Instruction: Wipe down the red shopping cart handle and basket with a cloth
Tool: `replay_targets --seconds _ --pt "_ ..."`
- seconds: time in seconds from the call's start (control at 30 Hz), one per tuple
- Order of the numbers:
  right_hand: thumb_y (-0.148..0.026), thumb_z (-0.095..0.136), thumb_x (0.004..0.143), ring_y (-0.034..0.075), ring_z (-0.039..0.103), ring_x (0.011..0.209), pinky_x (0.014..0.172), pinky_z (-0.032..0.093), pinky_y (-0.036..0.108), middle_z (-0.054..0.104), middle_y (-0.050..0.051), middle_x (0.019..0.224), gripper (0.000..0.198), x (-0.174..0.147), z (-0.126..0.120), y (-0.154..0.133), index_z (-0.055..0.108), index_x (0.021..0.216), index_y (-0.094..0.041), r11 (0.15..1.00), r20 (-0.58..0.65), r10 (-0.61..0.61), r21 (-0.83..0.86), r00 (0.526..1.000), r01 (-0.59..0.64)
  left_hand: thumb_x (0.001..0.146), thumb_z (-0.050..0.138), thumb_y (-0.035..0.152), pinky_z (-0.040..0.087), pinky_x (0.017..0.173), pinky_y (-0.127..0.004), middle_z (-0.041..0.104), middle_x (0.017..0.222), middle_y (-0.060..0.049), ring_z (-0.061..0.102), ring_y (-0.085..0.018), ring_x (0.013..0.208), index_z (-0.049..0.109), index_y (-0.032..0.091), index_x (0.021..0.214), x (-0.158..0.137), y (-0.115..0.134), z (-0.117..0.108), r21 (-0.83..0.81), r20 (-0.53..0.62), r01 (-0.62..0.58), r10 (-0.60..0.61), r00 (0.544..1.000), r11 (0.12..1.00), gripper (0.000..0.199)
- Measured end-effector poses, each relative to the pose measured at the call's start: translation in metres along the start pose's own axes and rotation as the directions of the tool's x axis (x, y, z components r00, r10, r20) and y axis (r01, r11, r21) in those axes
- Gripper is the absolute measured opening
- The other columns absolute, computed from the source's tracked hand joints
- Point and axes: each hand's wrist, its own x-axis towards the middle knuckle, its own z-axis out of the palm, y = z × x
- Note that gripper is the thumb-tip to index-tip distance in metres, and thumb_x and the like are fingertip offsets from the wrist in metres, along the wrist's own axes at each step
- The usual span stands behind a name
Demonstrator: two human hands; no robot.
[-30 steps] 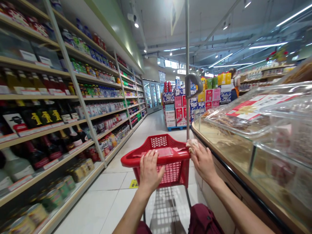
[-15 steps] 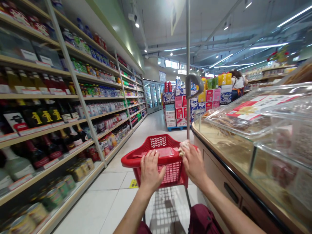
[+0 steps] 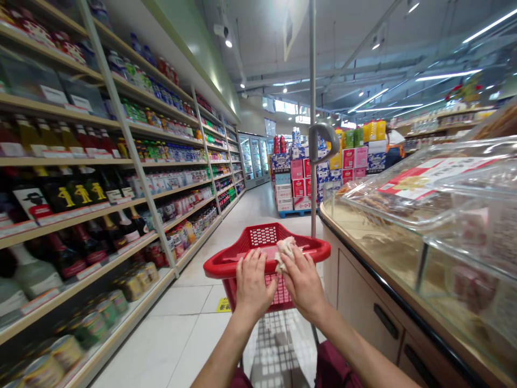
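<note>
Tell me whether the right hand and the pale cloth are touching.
Touching: the head view shows the right hand clasping the bunched pale cloth under its fingers.

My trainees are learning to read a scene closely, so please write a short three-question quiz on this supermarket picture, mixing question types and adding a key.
1. True or false: the left hand rests on the rim of the red cart.

2. Which hand has the crumpled pale cloth?
A) the left hand
B) the right hand
C) neither hand

3. What is stacked on the blue pallet farther ahead in the aisle?

Key:
1. True.
2. B.
3. Boxes, several of them pink or red.
</note>
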Motion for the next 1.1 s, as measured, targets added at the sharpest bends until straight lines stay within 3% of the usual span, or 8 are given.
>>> replay_targets --seconds 0.07,0.2,0.27,0.4,0.6,0.8,0.97,1.1 --pt "-0.019 0.037 0.084 0.023 0.035 0.121 0.097 0.029 0.044 0.042 0.012 0.13 0.036 -0.001 -0.002 0.007 0.048 0.119 -0.018 1.0 0.005 0.019 -0.015 1.0 -0.019 0.071 0.053 0.03 0.024 0.101 -0.047 0.048 0.125 -0.011 0.036 -0.026 0.119 0.045 0.015 0.118 0.0 0.0 -0.001 -0.003 0.014 0.002 -0.002 1.0 1.0 0.05" --pt "-0.015 0.033 0.084 0.023 0.035 0.122 0.096 0.029 0.049 0.046 0.011 0.126 0.041 0.0 -0.008 0.029 0.044 0.122 -0.02 0.981 -0.009 0.185 -0.059 0.983 -0.185 0.069 0.055 0.029 0.023 0.102 -0.047 0.047 0.125 -0.012 0.036 -0.026 0.119 0.045 0.014 0.118 0.0 0.002 -0.001 -0.004 0.021 0.016 -0.016 1.0 1.0 0.052" --pt "-0.013 0.033 0.083 0.023 0.032 0.123 0.096 0.029 0.048 0.044 0.011 0.128 0.041 0.001 -0.005 0.022 0.044 0.122 -0.019 0.986 -0.011 0.16 -0.038 0.987 -0.161 0.069 0.055 0.029 0.023 0.102 -0.047 0.047 0.125 -0.012 0.036 -0.027 0.119 0.045 0.013 0.118 0.0 0.004 0.001 -0.006 0.013 0.02 -0.02 1.0 1.0 0.052" --pt "-0.013 0.037 0.082 0.022 0.031 0.124 0.097 0.029 0.043 0.038 0.013 0.133 0.038 0.001 0.003 -0.002 0.05 0.118 -0.017 1.0 -0.015 0.001 0.018 1.0 -0.001 0.071 0.052 0.029 0.025 0.101 -0.047 0.049 0.124 -0.011 0.037 -0.026 0.119 0.045 0.015 0.118 0.0 0.004 0.002 -0.02 -0.012 0.013 -0.013 1.0 1.0 0.049" --pt "-0.013 0.034 0.082 0.024 0.034 0.122 0.096 0.029 0.047 0.042 0.013 0.13 0.042 0.0 0.001 0.013 0.045 0.122 -0.016 0.989 -0.041 0.14 -0.041 0.989 -0.142 0.069 0.054 0.028 0.023 0.102 -0.047 0.047 0.126 -0.011 0.036 -0.026 0.12 0.044 0.015 0.119 0.0 0.006 0.002 -0.035 0.004 0.013 -0.013 1.0 0.999 0.053" --pt "-0.013 0.037 0.081 0.021 0.034 0.122 0.099 0.026 0.043 0.041 0.01 0.131 0.04 0.004 0.007 -0.006 0.049 0.119 -0.019 1.0 -0.036 -0.008 0.002 0.999 0.008 0.069 0.053 0.029 0.024 0.101 -0.048 0.046 0.127 -0.013 0.034 -0.027 0.12 0.044 0.013 0.119 0.001 0.008 0.002 -0.005 0.039 0.02 -0.02 0.999 1.0 0.053" --pt "-0.014 0.032 0.082 0.022 0.037 0.12 0.097 0.027 0.048 0.046 0.01 0.127 0.043 0.005 -0.004 0.023 0.043 0.123 -0.019 0.988 -0.019 0.148 -0.032 0.989 -0.149 0.07 0.051 0.027 0.028 0.101 -0.045 0.044 0.129 -0.012 0.035 -0.025 0.121 0.04 0.013 0.122 0.0 -0.015 -0.006 -0.007 0.11 -0.059 0.059 0.992 0.998 0.054" --pt "-0.015 0.035 0.081 0.023 0.032 0.124 0.097 0.03 0.044 0.04 0.011 0.131 0.042 0.004 0.001 0.003 0.046 0.122 -0.017 0.997 -0.021 0.07 0.019 0.997 -0.07 0.074 0.049 0.035 0.03 0.099 -0.047 0.049 0.123 -0.016 0.04 -0.028 0.116 0.043 0.009 0.119 0.003 -0.034 -0.01 0.079 0.09 0.045 -0.052 0.995 0.996 0.052"
